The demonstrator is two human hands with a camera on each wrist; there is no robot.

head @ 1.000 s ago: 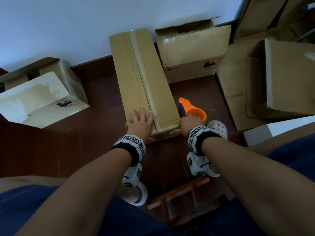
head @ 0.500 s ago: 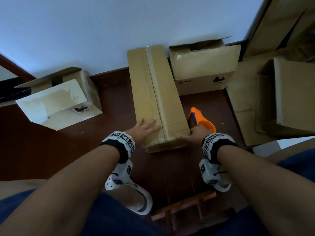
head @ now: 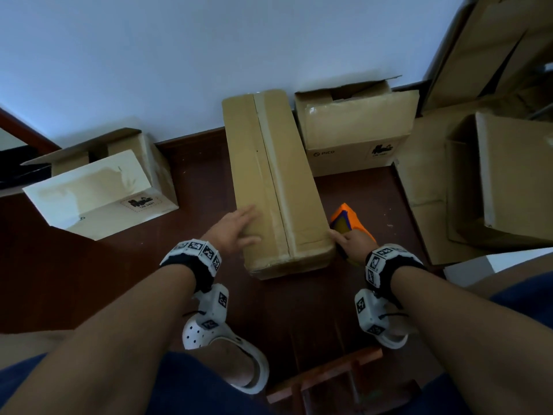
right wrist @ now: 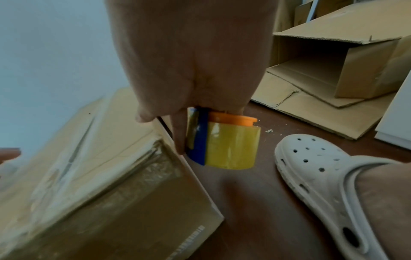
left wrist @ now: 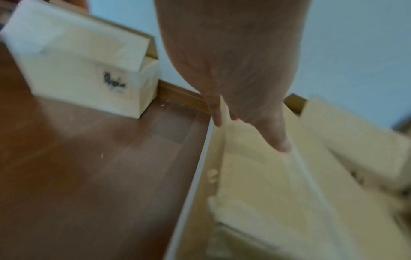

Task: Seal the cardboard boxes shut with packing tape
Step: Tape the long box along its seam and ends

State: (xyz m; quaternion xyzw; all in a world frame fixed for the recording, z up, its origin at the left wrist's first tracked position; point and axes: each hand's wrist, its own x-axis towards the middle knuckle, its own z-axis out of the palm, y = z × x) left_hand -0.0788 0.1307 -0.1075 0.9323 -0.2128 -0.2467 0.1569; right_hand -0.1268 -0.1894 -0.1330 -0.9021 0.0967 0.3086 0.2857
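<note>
A long cardboard box (head: 275, 181) lies on the floor, running away from me to the wall, with a strip of tape along its top seam. My left hand (head: 235, 227) rests flat on its near left top edge, fingers straight (left wrist: 278, 140). My right hand (head: 351, 242) grips an orange tape dispenser (head: 350, 220) holding a yellowish tape roll (right wrist: 231, 146), right beside the box's near right corner (right wrist: 169, 140). Clear tape covers the box's near end (right wrist: 133, 176).
An open box (head: 356, 130) stands behind right, and a pale box (head: 98, 190) lies tipped at left. Flattened cardboard and a large open box (head: 508, 175) fill the right. My feet wear white clogs (head: 227, 348) on the dark wooden floor (head: 89, 280).
The long box has slid further from me toward the wall. My left hand has shifted to its left edge, and my right hand with the dispenser stays at the near right corner.
</note>
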